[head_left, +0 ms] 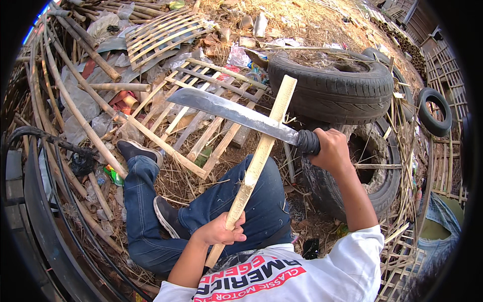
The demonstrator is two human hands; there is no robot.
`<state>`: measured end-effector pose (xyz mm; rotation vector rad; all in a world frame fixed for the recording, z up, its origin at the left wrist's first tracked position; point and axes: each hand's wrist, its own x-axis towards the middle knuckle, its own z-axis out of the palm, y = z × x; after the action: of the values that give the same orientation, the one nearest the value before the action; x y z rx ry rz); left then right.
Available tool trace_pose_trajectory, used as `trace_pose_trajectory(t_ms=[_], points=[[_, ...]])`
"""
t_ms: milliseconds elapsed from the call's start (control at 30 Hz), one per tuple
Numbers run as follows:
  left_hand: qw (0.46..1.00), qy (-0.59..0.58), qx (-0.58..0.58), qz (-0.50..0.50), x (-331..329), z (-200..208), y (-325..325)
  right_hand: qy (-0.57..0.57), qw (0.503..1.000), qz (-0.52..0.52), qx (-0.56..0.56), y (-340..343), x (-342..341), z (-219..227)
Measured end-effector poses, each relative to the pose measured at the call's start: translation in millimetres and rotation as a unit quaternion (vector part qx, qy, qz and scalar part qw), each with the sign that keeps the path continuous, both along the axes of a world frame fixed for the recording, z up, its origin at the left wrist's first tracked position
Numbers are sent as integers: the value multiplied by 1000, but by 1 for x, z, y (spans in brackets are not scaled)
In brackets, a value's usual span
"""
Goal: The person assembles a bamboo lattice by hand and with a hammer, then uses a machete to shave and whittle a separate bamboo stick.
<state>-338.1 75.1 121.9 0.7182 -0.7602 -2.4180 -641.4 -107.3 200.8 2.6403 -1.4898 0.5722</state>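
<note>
My left hand is closed round the lower part of a pale bamboo strip, which slants up and away from my lap. My right hand grips the dark wrapped handle of a machete. Its long grey blade points left and crosses the strip in its upper half, seeming to touch it. The strip's far end stands in front of a worn tire. My bent legs in blue jeans lie beneath the strip.
Slatted bamboo frames lie ahead amid plastic litter. Long bamboo poles pile up at the left, beside a black curved metal frame. Another tire stands close to my right arm, and a smaller tire leans farther right.
</note>
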Motion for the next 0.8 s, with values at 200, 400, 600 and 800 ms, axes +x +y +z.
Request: trace_pose_trajectory(t_ms=[200, 400, 600, 800], points=[[993, -81, -71, -39, -1, 12, 0, 4, 977, 201, -70, -9, 8, 7], [996, -85, -2, -15, 6, 1, 4, -9, 989, -129, -65, -52, -48, 14], [998, -42, -33, -17, 6, 6, -2, -30, 992, -109, -63, -6, -27, 3], [999, -15, -34, 10, 15, 12, -1, -185, 963, -179, 77, 46, 14, -29]])
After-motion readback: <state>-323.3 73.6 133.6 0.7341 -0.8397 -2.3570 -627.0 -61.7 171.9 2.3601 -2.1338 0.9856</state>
